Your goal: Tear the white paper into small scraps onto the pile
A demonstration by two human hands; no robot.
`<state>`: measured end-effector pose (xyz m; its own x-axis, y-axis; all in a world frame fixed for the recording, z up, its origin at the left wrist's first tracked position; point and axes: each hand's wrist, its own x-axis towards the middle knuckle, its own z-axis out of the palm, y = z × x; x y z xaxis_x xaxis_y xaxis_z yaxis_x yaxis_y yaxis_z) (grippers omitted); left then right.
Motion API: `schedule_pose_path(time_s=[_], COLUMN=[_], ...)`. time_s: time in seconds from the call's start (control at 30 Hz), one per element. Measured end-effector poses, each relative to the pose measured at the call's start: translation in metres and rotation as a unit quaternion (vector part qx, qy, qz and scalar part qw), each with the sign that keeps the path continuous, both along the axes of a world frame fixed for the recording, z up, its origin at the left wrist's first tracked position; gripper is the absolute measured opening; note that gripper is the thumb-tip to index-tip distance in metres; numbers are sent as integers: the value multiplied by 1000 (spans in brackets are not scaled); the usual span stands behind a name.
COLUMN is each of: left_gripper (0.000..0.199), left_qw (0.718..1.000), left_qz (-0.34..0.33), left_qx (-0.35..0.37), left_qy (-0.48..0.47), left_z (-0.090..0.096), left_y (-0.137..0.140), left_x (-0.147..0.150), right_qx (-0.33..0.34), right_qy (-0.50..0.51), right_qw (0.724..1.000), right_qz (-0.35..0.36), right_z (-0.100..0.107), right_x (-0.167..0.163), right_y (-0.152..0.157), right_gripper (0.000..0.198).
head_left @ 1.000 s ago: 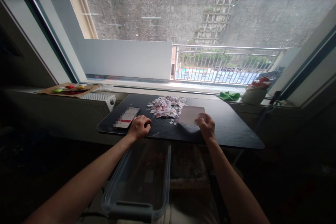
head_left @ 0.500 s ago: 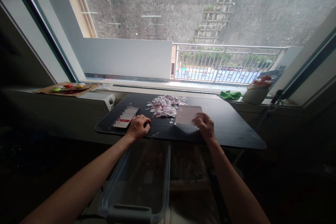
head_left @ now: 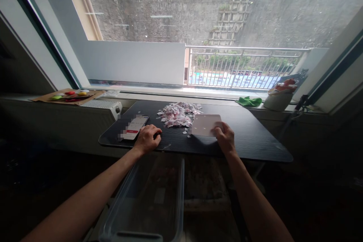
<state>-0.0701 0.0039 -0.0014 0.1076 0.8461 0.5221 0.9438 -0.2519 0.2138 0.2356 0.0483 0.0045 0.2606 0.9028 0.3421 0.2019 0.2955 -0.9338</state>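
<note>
My right hand [head_left: 225,138] grips the right edge of a flat, pale pinkish card [head_left: 202,124] with rounded corners. A few small paper scraps show on the card, which is tilted over the dark table [head_left: 246,136]. Left of it, close to its edge, lies a heap of torn paper scraps [head_left: 178,115], with a few loose bits in front. My left hand [head_left: 148,137] rests on the table near the front edge with its fingers curled closed; what is inside them, if anything, is hidden. Beside it, on the left, lies a phone [head_left: 134,128] with its screen lit.
Below the table's front edge stands a clear plastic bin [head_left: 181,196]. On the sill are a green cloth [head_left: 248,101], a pale container [head_left: 276,100] and a brown board [head_left: 39,99] with coloured items. A radiator [head_left: 104,111] stands left of the table, and a large window is behind.
The card and my right hand have shifted slightly right, a little away from the heap. My left hand stays by the phone. The whole view has moved slightly.
</note>
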Motion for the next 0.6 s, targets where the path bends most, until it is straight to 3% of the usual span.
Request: schedule_pose_path(time_s=[0.2, 0.33, 0.6], left_gripper=[19, 18, 18], left_qw=[1000, 1000, 1000], left_qz=[-5, -7, -10], left_qx=[1, 7, 3], left_qy=[-9, -13, -19], left_z=[1, 2, 2], left_y=[-1, -3, -3], left_x=[0, 0, 1], right_qx=[2, 7, 15], right_qy=[-8, 1, -17], right_qw=[999, 1000, 990], right_qz=[35, 11, 137], right_z=[5, 7, 1], right_x=[-1, -3, -2], right_y=[-6, -7, -3], right_gripper=[27, 26, 27])
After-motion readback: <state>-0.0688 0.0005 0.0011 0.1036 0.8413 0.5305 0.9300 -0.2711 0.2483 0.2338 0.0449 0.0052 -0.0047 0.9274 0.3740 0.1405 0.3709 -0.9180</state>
